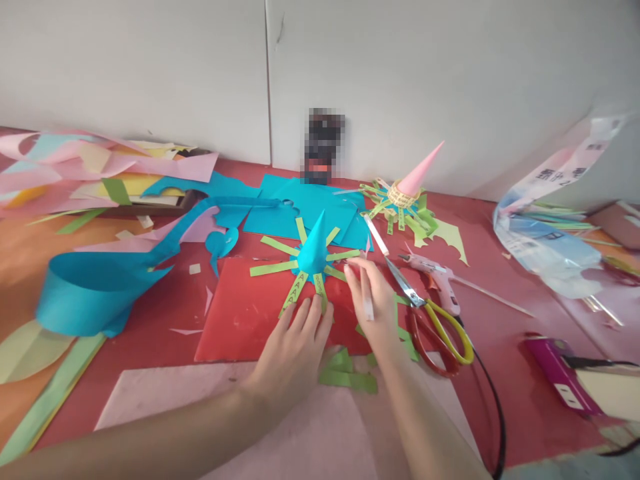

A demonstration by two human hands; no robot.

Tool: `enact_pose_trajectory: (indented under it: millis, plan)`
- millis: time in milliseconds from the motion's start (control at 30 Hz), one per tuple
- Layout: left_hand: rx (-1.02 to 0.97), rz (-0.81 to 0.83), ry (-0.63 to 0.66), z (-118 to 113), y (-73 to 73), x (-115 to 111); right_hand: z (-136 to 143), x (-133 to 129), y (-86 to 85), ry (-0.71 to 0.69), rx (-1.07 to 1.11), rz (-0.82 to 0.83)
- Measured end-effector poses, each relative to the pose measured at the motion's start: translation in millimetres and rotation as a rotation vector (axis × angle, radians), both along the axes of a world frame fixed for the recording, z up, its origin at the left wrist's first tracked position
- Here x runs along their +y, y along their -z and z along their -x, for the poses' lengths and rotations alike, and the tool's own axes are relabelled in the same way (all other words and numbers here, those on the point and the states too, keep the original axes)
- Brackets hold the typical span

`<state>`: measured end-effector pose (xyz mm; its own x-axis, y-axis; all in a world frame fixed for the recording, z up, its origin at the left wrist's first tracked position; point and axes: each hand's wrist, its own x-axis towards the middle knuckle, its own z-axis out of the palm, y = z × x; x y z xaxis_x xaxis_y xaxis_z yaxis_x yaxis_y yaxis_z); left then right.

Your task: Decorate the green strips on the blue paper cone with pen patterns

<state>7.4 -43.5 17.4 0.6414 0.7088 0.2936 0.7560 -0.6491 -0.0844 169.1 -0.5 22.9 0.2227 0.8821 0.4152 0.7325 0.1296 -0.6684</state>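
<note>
A blue paper cone (pixel 313 248) stands upright at the middle of a ring of green paper strips (pixel 273 268), over a red board (pixel 230 313). My left hand (pixel 295 347) lies flat with its fingers spread, the fingertips on the lower ends of the front strips, which carry printed marks. My right hand (pixel 373 300) is beside the ring's right side, its thumb and index finger pinched near the end of a green strip. A small whitish strip (pixel 367 303) lies against the fingers of that hand; what the fingertips hold is too small to tell.
Scissors (pixel 425 313) and a pink glue gun (pixel 435 273) lie right of my right hand. A pink cone (pixel 420 175) on a similar ring stands behind. Blue paper (pixel 90 293) and a purple power strip (pixel 560 373) flank the work. Green scraps (pixel 350 379) lie in front.
</note>
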Motion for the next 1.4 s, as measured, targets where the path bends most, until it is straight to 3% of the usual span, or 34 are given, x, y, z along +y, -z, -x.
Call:
enact_pose_trajectory:
  millis: [233, 867, 1233, 1400]
  plan:
    - [-0.006, -0.073, -0.048, 0, 1.9, 3, -2, -1, 5.7, -0.096, -0.140, -0.017]
    - [-0.012, -0.007, -0.089, 2, 0.6, 15, -1, 1, 7.0, -0.128, -0.092, -0.012]
    - [0.002, -0.033, -0.011, -2, -2.6, -12, -1, 2, 10.7, -0.128, -0.108, -0.010]
    - [-0.034, -0.064, 0.040, 0, -4.8, -11, -2, 2, 11.3, -0.127, -0.103, -0.013]
